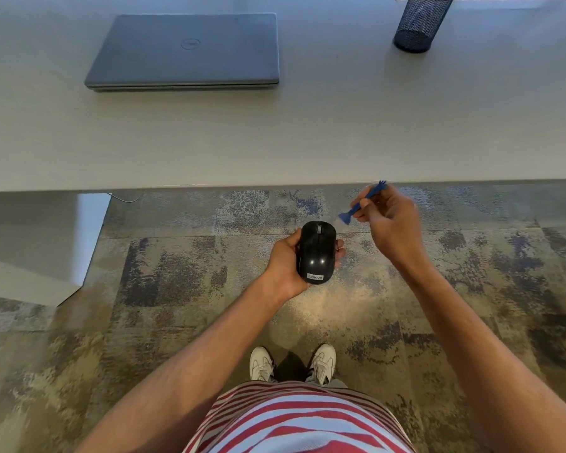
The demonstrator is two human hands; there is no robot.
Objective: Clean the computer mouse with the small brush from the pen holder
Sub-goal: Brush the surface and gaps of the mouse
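Observation:
A glossy black computer mouse (317, 251) lies top side up in my left hand (286, 266), held in front of the desk edge above the carpet. My right hand (389, 223) pinches a small blue brush (361, 204) by its thin handle. The brush head points down and left and hovers just right of the mouse's front end, apart from it. A dark mesh pen holder (417, 22) stands on the desk at the far right, its top cut off by the frame.
A closed grey laptop (185, 50) lies on the pale desk (307, 132) at the back left. The desk's front edge runs across the middle of the view. Below are patterned carpet, a white desk leg (46, 250) at left, and my white shoes (291, 364).

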